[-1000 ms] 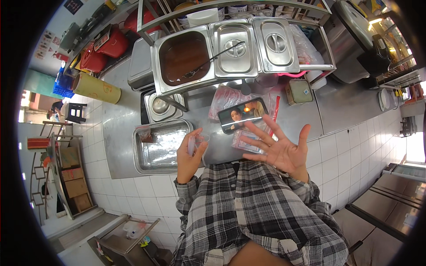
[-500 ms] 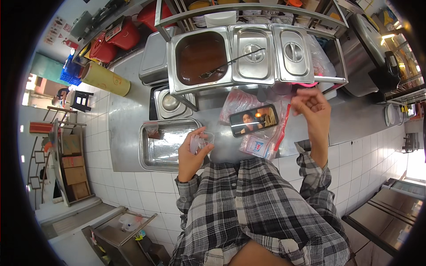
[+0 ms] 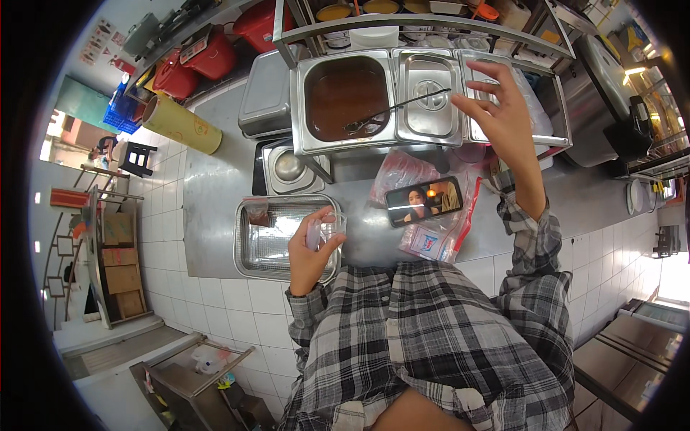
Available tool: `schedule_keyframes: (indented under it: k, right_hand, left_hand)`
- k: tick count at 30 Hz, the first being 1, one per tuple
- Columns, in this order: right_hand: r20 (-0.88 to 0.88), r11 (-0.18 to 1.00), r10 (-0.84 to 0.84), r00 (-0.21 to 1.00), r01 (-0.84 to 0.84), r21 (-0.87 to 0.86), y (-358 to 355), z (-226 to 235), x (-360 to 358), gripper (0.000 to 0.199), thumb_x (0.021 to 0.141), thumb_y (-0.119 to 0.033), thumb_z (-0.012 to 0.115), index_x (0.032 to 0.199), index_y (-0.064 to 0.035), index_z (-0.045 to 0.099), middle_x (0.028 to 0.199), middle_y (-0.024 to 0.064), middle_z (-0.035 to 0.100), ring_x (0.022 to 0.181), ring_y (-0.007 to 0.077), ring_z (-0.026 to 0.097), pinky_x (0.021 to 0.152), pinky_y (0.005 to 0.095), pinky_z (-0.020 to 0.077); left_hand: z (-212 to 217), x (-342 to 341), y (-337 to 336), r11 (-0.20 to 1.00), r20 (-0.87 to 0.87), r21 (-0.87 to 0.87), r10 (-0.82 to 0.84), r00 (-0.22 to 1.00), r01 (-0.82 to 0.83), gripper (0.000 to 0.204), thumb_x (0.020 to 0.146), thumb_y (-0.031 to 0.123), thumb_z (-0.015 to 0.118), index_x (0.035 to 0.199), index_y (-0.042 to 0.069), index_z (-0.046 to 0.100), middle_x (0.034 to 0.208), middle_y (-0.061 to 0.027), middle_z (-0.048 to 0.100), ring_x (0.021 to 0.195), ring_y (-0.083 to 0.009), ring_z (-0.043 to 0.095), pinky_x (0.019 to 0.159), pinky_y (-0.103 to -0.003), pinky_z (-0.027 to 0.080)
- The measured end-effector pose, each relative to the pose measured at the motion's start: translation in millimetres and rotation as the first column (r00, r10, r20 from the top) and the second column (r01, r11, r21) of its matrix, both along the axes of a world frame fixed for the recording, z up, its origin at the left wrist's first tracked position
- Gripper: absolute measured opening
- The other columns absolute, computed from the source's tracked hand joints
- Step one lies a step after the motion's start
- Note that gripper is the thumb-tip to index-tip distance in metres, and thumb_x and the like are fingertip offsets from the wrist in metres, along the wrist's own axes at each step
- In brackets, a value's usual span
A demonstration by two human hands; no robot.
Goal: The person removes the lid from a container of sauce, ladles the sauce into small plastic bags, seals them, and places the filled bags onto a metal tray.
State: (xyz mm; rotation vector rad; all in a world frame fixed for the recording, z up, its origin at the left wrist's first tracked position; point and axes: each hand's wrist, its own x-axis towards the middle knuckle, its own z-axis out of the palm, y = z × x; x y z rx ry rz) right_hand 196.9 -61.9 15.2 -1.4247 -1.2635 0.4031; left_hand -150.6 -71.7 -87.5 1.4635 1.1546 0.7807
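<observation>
"What was nearest the wearer?"

"The left hand [image 3: 307, 257], fingers and thumb grasping what looked like a clear plastic bag [image 3: 328, 231], over the right side of a metal tray [image 3: 280, 241] on the bench [image 3: 212, 197]."

"And past that?"

"A smartphone [image 3: 424, 202], to the left hand's right, lay on plastic packets [image 3: 431, 241]."

"Where was the right hand [image 3: 507, 118]?"

"Farthest out, above the lidded pans, fingers parted and bent, nothing visible in it."

"So how did the black-handled ladle [image 3: 411, 102] lie from it?"

"To its left. The handle slanted from the sauce pan [image 3: 309, 146], head in the brown sauce, up rightward across the neighbouring steel lid [image 3: 431, 128]. Its free end was just beside the right thumb; I couldn't tell whether they touched."

"Which hand was nearer the handle?"

"The right, clearly; the left was well apart, closer to the body."
</observation>
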Motion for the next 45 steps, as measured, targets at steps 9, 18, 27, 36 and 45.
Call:
schedule_keyframes:
  k: [9, 18, 27, 36, 45]
  right_hand:
    - [-0.176, 0.975, 0.163, 0.971, -0.186, -0.124, 33.2, -25.2, -14.7, 0.058, 0.076, -0.015, 0.077, 0.125, -0.0069, 0.048, 0.117, 0.0173, 0.052, 0.095, 0.0213, 0.061, 0.073, 0.0305, 0.0556]
    - [-0.379, 0.979, 0.181, 0.908, -0.204, -0.02, 45.8, -35.3, -32.6, 0.033, 0.083, -0.007, 0.069, 0.113, -0.0002, 0.055, 0.103, 0.0108, 0.058, 0.08, 0.0149, 0.064, 0.069, 0.0262, 0.0566]
    - [-0.341, 0.984, 0.161, 0.926, -0.176, -0.015, 45.3, -27.5, -29.6, 0.015, 0.086, -0.005, 0.065, 0.099, 0.0015, 0.063, 0.091, 0.0076, 0.065, 0.081, 0.0139, 0.065, 0.07, 0.0257, 0.0566]
    - [0.395, 0.968, 0.249, 0.885, -0.221, -0.116, 24.8, 5.3, -28.0, 0.018, 0.072, 0.004, 0.065, 0.09, 0.0002, 0.061, 0.084, 0.0129, 0.063, 0.077, 0.0269, 0.065, 0.069, 0.0336, 0.0526]
    - [0.721, 0.984, 0.176, 0.671, -0.098, -0.149, 31.9, -7.4, -28.5, 0.011, 0.074, 0.002, 0.055, 0.085, -0.0003, 0.054, 0.084, 0.0174, 0.054, 0.079, 0.0367, 0.058, 0.07, 0.0454, 0.0474]
  left_hand:
    - [0.1, 0.7, 1.6, 0.999, 0.016, -0.05, -0.002, 1.0, 0.003, 0.055, 0.07, 0.005, 0.08, 0.121, 0.004, 0.06, 0.105, -0.0037, 0.068, 0.057, 0.0009, 0.036, 0.052, -0.014, 0.033]
    - [0.6, 2.6, 0.7, 0.999, 0.041, 0.027, 0.027, 0.999, -0.028, 0.058, 0.067, 0.003, 0.082, 0.12, 0.003, 0.06, 0.106, -0.003, 0.068, 0.055, 0.002, 0.034, 0.05, -0.013, 0.03]
    - [-1.8, 2.0, 0.3, 0.998, 0.034, 0.053, 0.033, 0.999, -0.035, 0.058, 0.066, 0.005, 0.083, 0.119, 0.004, 0.061, 0.108, -0.0019, 0.066, 0.059, 0.0008, 0.038, 0.053, -0.015, 0.034]
    - [-6.3, 4.4, 1.8, 0.996, 0.064, 0.086, 0.024, 0.998, -0.029, 0.058, 0.066, -0.002, 0.078, 0.121, 0.003, 0.06, 0.111, -0.0033, 0.066, 0.053, 0.0002, 0.033, 0.047, -0.016, 0.029]
    - [-1.3, 2.3, 1.3, 0.999, 0.06, 0.043, 0.031, 0.998, -0.034, 0.055, 0.067, 0.006, 0.081, 0.118, 0.004, 0.06, 0.108, -0.0021, 0.066, 0.062, -0.0001, 0.043, 0.055, -0.015, 0.037]
